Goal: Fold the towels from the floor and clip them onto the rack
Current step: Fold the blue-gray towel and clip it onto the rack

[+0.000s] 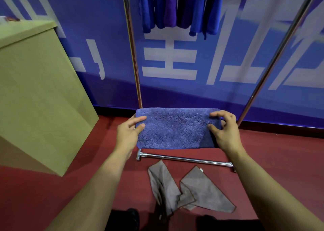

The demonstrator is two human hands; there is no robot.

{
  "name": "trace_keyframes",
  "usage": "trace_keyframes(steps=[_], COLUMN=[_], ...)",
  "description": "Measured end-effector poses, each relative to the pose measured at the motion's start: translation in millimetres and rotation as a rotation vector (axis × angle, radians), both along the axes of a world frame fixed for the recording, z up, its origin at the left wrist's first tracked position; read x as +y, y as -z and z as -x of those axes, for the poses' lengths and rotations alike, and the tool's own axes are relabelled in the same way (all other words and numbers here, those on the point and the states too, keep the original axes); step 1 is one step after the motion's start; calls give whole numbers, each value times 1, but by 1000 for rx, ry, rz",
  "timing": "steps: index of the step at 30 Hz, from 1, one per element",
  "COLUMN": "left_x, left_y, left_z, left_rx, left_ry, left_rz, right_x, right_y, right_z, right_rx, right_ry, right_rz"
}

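Observation:
A blue-purple towel, folded into a flat rectangle, is held out in the air in front of me. My left hand pinches its left edge between thumb and fingers. My right hand grips its right edge the same way. Below it a crumpled grey towel lies on the red floor. The metal rack stands behind, with its bottom bar on the floor. Several blue and purple towels hang from its top, which is out of frame.
A tan wooden cabinet stands at the left. A blue banner wall with white characters closes off the back. The rack's right pole slants up to the right. My dark shoes show at the bottom edge.

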State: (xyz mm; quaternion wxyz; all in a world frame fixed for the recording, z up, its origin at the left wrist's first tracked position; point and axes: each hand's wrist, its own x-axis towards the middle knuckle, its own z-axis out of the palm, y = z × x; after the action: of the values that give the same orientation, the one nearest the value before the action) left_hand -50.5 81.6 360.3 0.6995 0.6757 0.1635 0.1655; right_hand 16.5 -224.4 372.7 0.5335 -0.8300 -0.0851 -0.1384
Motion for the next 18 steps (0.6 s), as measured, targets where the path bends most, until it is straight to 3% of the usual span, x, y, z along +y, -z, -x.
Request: trace_keyframes(steps=[7,14,18], left_x=[1,7,3], left_y=[6,9,4], left_z=[-1,-2,2], left_rx=[70,13,-8], left_ry=[42,37,102], left_rz=[9,-74,-125], right_x=[-1,0,0], right_y=[5,12,15], right_z=[-3,-2,-3], right_rx=[168,335,344], right_ry=[-43,-79,-110], right_rz=[-60,-197,-169])
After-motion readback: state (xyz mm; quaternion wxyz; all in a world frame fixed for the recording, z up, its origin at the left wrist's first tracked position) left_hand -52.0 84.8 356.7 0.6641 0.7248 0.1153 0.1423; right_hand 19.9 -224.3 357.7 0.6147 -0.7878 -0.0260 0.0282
